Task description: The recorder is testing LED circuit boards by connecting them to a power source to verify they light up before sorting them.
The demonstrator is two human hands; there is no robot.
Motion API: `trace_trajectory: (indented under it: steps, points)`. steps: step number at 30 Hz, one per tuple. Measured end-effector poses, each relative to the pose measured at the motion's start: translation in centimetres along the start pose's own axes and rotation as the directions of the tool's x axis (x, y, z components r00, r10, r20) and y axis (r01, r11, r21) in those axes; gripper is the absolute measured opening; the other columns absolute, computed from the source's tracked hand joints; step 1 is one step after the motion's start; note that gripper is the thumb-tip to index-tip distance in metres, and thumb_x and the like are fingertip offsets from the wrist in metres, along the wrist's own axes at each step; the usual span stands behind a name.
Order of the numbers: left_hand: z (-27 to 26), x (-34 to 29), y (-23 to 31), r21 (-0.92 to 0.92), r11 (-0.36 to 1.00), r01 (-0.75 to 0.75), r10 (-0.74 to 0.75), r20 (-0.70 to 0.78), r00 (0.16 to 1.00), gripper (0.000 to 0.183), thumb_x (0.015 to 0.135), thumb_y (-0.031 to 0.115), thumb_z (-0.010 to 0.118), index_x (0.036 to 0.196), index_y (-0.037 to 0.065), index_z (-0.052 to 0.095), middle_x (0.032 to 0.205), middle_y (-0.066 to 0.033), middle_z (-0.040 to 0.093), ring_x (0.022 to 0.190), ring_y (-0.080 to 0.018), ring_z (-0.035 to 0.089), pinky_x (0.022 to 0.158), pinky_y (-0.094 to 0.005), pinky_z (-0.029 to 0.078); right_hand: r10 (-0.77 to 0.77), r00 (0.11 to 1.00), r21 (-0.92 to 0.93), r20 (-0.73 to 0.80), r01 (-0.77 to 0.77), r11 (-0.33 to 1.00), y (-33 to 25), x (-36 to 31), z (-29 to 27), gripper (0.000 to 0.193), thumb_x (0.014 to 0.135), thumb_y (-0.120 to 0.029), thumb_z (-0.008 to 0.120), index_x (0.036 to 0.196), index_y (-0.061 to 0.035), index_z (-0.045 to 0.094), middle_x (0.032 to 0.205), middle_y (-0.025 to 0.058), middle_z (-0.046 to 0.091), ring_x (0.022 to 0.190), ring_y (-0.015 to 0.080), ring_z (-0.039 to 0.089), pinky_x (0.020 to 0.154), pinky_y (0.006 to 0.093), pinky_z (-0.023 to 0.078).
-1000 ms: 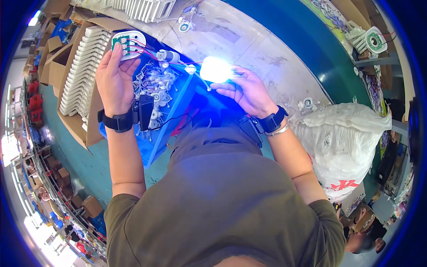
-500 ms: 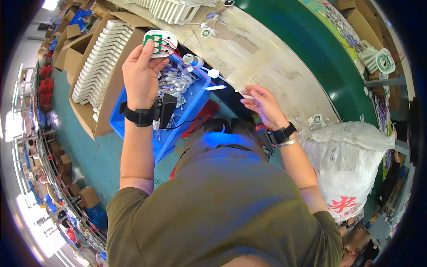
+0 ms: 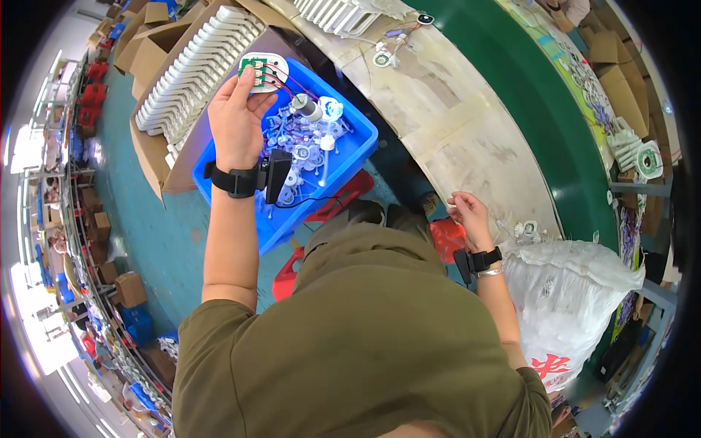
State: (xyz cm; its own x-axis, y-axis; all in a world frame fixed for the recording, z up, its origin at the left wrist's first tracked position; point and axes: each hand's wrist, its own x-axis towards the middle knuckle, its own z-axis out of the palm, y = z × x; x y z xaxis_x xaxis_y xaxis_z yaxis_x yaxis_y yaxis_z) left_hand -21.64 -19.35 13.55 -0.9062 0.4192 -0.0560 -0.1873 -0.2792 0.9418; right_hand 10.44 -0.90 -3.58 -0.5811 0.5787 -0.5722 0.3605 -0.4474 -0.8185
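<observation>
My left hand point(image 3: 235, 120) pinches a green circuit board point(image 3: 253, 73) on a white oval plastic part point(image 3: 274, 67), above a blue bin. Thin red and dark wires run from the board to a grey cylindrical motor point(image 3: 307, 108), which hangs over the bin beside a round white piece point(image 3: 331, 109). A white stem-like part point(image 3: 326, 146) lies just below the motor; whether it is joined to it I cannot tell. At the near edge of the workbench, my right hand point(image 3: 471, 217) has its fingers closed around a small whitish bit, too small to name.
The blue bin point(image 3: 358, 150) holds many small clear and white parts. Left of it, a cardboard box point(image 3: 152, 164) contains stacked white pieces. A worn bench point(image 3: 467, 124) borders a green belt point(image 3: 537, 131). A white plastic sack point(image 3: 566, 292) stands right; red stools point(image 3: 447, 239) are below.
My right hand has moved away from the wired parts, down and to the right. The motor and white pieces, earlier stretched toward it, now hang over the bin. My left hand keeps its hold.
</observation>
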Motion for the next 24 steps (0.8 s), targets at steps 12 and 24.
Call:
trace_trajectory:
  steps: [12,24]
  points:
    - [-6.2,-0.6,0.0,-0.002,1.000,-0.007,0.007,-0.134,0.991,0.016,0.080,0.017,0.052,0.086,0.002,0.054,0.076,-0.0066,0.060,0.064,-0.0137,0.058,0.058,-0.0251,0.047,-0.004,0.994,-0.084,0.106,0.013,0.996,0.4,0.5,3.3,0.019,0.083,-0.015,0.046,0.096,-0.0020,0.051,0.085,0.0051,0.056,0.069,0.0105,0.054,0.061,0.0205,0.043]
    - [-12.0,-0.9,-0.9,-0.006,1.000,0.029,-0.030,-0.235,0.971,0.016,0.082,0.017,0.050,0.087,0.002,0.052,0.076,-0.0072,0.059,0.064,-0.0141,0.058,0.057,-0.0250,0.048,0.054,0.996,-0.151,0.068,-0.043,0.988,0.9,-0.1,3.9,0.020,0.083,-0.016,0.047,0.097,-0.0036,0.052,0.086,0.0046,0.056,0.069,0.0106,0.054,0.062,0.0212,0.043]
